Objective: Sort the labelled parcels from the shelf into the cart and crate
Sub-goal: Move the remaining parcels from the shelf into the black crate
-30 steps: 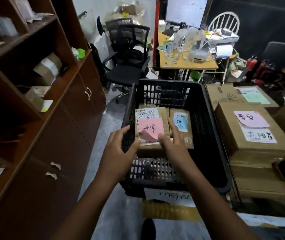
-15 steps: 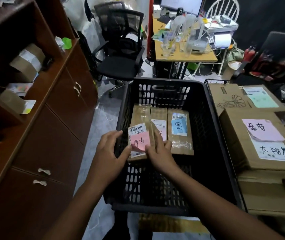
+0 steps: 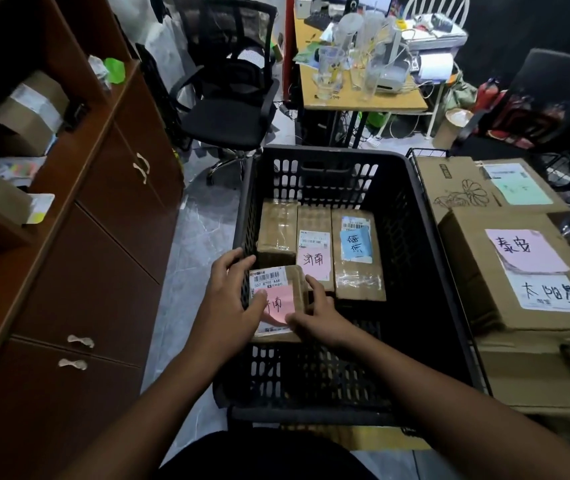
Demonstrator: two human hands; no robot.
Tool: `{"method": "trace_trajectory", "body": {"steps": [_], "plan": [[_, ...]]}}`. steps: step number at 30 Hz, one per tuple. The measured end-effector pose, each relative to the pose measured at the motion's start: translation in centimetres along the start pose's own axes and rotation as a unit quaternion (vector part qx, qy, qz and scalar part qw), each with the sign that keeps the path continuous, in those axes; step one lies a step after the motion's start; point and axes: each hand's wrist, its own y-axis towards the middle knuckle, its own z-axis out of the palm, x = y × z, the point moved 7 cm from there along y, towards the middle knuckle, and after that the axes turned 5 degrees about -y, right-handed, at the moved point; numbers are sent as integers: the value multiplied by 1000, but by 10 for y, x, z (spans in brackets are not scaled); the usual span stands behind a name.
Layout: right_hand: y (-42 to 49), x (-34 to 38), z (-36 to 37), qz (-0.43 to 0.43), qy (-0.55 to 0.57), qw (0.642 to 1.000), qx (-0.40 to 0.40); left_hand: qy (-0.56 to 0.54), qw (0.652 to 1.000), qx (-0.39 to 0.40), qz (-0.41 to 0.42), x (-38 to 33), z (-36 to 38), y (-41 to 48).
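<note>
A small brown parcel (image 3: 280,289) with a barcode label and pink note (its handwriting partly covered) sits at frame centre, low in the black slotted crate (image 3: 410,254), gripped between the left hand (image 3: 231,306) and right hand (image 3: 318,318). Just behind it, three flat parcels lie side by side: a plain parcel (image 3: 276,230), a pink-noted parcel (image 3: 314,251) and a blue-noted parcel (image 3: 358,268).
</note>
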Motion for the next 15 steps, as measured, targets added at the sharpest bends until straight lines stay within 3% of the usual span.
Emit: {"method": "trace_trajectory", "body": {"steps": [5, 9, 15], "plan": [[1, -12, 3, -17, -13, 999, 33, -9, 1000, -10, 4, 2, 0, 1], [7, 1, -7, -56, 56, 996, -38, -5, 1000, -18, 9, 3, 0, 1], [13, 21, -6, -77, -112, 981, -139, -2, 999, -27, 22, 4, 1, 3]]}}
